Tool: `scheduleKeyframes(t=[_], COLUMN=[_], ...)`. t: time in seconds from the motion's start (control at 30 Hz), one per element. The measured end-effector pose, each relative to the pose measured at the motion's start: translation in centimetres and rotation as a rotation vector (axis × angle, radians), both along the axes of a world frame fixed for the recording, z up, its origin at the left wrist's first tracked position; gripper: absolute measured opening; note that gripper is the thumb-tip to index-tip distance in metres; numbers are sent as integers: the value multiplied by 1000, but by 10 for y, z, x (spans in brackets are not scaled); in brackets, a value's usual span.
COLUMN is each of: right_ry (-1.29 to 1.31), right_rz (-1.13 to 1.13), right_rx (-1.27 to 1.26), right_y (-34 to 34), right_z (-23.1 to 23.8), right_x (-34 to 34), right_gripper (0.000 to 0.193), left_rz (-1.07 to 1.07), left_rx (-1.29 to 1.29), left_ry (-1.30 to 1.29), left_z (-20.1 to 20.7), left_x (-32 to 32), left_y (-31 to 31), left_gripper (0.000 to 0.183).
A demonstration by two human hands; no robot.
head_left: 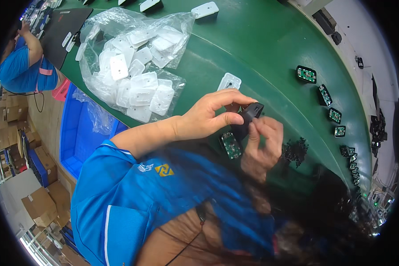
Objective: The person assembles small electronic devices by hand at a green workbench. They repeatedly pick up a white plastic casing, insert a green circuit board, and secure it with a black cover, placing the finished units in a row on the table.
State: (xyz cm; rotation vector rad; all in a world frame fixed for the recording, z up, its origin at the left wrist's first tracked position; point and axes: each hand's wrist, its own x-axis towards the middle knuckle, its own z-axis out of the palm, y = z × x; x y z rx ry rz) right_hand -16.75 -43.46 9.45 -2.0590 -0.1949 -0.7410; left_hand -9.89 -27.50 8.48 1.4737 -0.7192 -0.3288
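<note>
My left hand (210, 114) grips a small black plastic housing (252, 111) between thumb and fingers, tilted with a slotted end facing up. Close against its lower right side, my right hand (264, 144) has thumb and fingertips pinched together. Whatever sits in that pinch is too small or hidden to make out. Below the housing lies an open black case with a green circuit board (231, 145). A white cover plate (229, 82) rests on the table just beyond my left hand. Right of my right hand is a heap of tiny black parts (295, 150).
A clear plastic bag (177, 57) full of white cover plates lies on the green table (252, 40). Several black cases with circuit boards (324, 95) line the right edge. A blue bin (77, 133) stands left of the table. Another person (29, 66) works at the far left.
</note>
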Motion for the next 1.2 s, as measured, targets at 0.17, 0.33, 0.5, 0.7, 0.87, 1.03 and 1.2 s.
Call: scheduleKeyframes(t=[0.17, 0.33, 0.5, 0.7, 0.87, 1.03, 1.2], right_ry=[281, 191, 552, 569, 166, 374, 454], right_rz=[72, 220, 525, 293, -284, 32, 72], right_rx=[0, 442, 907, 1064, -631, -611, -476], right_y=[-11, -19, -25, -27, -63, -75, -88], right_z=[-14, -8, -13, -8, -25, -30, -21], right_x=[-9, -5, -4, -3, 35, 16, 5], right_gripper=[19, 42, 61, 39, 47, 50, 43], left_rz=[43, -167, -289, 411, 423, 395, 237], left_rx=[18, -205, -258, 489, 898, 828, 744], left_ry=[153, 641, 735, -556, -680, -799, -932], left_z=[-6, -9, -15, -14, -32, -38, -41], left_x=[-6, -10, -14, 3, 13, 22, 36], left_y=[-1, -1, -11, -17, -16, -16, -10], left_gripper=[41, 37, 34, 41, 61, 56, 43])
